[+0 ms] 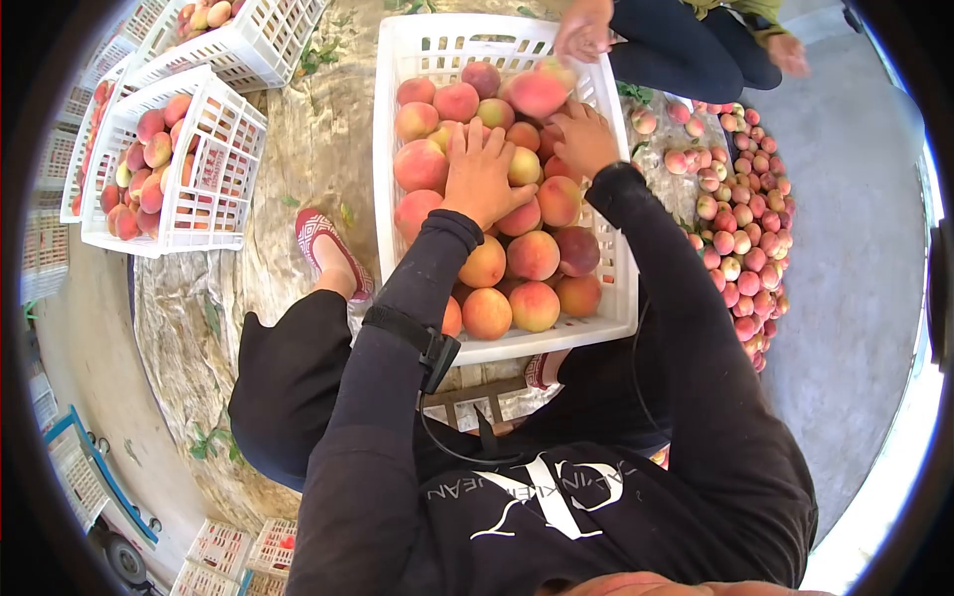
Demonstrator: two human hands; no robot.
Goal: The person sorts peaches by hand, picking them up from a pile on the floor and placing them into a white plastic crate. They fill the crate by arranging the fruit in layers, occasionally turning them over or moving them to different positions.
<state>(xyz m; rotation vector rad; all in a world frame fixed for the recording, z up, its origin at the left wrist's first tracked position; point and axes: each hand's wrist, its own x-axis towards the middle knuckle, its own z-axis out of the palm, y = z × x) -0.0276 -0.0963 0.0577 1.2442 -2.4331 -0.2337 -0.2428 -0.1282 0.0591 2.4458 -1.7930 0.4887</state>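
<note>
A white plastic crate (393,60) full of red and yellow peaches (533,255) stands right in front of me. My left hand (482,179) lies palm down on the peaches near the crate's middle, fingers spread and pointing away from me. To its right, my right hand (584,139) rests over peaches along the crate's right side, its fingers apart and slightly bent. Neither hand visibly lifts a peach, and the fruit under both palms is hidden.
Another person's hand (583,32) is at the crate's far right corner. Loose peaches (745,228) lie heaped on the ground at right. Filled white crates (214,169) stand at left on a stained ground sheet (288,149). A blue-framed cart (84,467) is at lower left.
</note>
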